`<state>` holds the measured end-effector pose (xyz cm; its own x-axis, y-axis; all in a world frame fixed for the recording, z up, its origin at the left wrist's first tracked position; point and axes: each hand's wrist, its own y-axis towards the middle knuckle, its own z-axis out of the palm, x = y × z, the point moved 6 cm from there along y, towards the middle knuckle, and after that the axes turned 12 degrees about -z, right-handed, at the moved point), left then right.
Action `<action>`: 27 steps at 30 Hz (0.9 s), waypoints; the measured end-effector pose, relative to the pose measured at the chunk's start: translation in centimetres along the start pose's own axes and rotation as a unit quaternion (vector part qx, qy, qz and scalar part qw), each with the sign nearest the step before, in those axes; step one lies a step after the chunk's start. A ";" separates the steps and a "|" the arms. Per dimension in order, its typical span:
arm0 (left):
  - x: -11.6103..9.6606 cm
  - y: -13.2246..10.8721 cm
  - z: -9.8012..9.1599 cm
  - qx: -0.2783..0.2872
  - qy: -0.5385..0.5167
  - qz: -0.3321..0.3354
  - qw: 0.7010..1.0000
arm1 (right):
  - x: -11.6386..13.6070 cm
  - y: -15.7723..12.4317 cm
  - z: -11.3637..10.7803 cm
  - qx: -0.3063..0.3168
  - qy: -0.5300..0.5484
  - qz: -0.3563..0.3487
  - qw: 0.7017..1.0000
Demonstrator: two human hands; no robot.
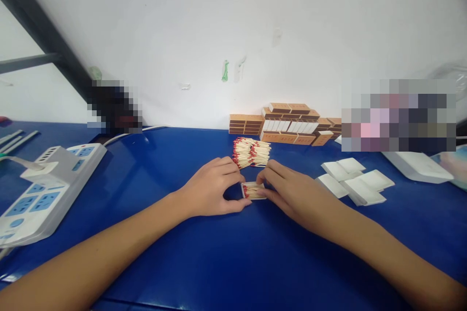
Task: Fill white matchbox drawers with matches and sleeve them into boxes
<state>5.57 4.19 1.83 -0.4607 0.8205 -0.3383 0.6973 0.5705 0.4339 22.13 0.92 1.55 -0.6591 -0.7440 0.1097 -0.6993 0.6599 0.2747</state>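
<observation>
A small white matchbox tray (259, 197) lies on the blue table between my two hands. Red-tipped matches (251, 189) fill much of it, heads toward the left. My left hand (215, 187) grips the tray's left end between thumb and fingers. At the right end, my right hand (288, 187) has its thumb and fingers closed at the tray, partly covering it. Whether a match is also pinched there is hidden. Just beyond the tray sits a loose pile of red-headed matches (251, 153).
Orange-brown matchboxes (288, 126) are stacked against the white wall. Several white matchbox trays (355, 180) lie in a heap at right. A white power strip (65, 194) with a plugged-in adapter stands at left on the blue table (204, 262). Two areas are pixelated.
</observation>
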 end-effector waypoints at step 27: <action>2.2 1.0 -4.4 -0.150 0.038 -0.010 0.988 | -0.9 1.7 1.5 -0.100 0.126 0.101 0.982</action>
<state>2.82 6.69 5.23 -0.5203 0.8031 -0.2904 0.4994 0.5620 0.6594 21.14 2.88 0.47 -0.6714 -0.6192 0.4072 -0.4772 0.7816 0.4017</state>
